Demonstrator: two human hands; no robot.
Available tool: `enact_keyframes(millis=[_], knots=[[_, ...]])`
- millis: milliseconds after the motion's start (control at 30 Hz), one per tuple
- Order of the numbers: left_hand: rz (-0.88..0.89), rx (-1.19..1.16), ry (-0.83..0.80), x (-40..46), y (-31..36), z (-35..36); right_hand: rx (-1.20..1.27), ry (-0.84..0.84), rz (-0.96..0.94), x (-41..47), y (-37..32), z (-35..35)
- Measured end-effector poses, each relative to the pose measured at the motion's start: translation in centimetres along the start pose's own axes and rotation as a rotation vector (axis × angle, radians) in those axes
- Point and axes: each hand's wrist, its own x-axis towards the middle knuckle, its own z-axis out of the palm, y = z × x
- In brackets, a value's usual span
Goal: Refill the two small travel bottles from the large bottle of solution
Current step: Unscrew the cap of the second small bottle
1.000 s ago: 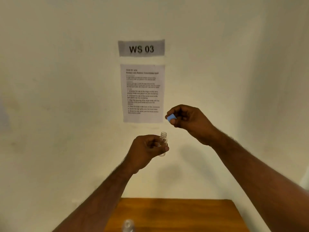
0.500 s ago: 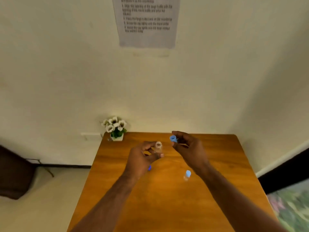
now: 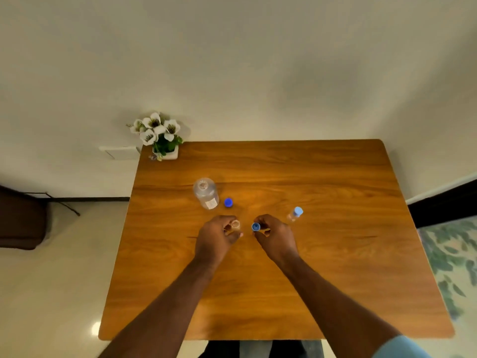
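Observation:
My left hand (image 3: 216, 237) grips a small clear travel bottle (image 3: 235, 225), uncapped, its open mouth facing up. My right hand (image 3: 275, 235) pinches that bottle's small blue cap (image 3: 255, 226) a little to the right of the mouth, apart from it. Both hands hover over the middle of the wooden table (image 3: 335, 254). The large clear bottle (image 3: 206, 193) stands uncapped behind my left hand, its dark blue cap (image 3: 228, 202) lying beside it on the right. A second small travel bottle (image 3: 295, 213) with a light blue cap stands to the right of my right hand.
A small white pot of white flowers (image 3: 160, 135) sits at the table's far left corner against the wall. A dark piece of furniture (image 3: 20, 220) stands on the floor at left. A patterned rug (image 3: 454, 259) lies at right.
My view has tilted down from the wall sign to the table. Both hands came down with the open small bottle and its blue cap, which stay a short way apart.

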Motion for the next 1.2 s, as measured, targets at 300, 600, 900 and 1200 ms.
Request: enact_keyframes(millis=[300, 600, 900, 1200], knots=[[0.015, 0.122, -0.078, 1.4, -2.3, 1.3, -0.191, -0.036, -0.026, 1.6, 2.3, 3.2], [0.033, 0.161, -0.134, 2.5, -3.5, 1.9, -0.244, -0.069, -0.060, 2.8, 3.1, 3.9], [0.148, 0.094, -0.160, 2.5, -1.2, 1.2, -0.167, -0.074, -0.155, 1.2, 1.2, 0.6], [0.288, 0.012, -0.232, 4.4, 6.3, 3.5, -0.088, 0.330, -0.179, -0.3, 1.6, -9.8]])
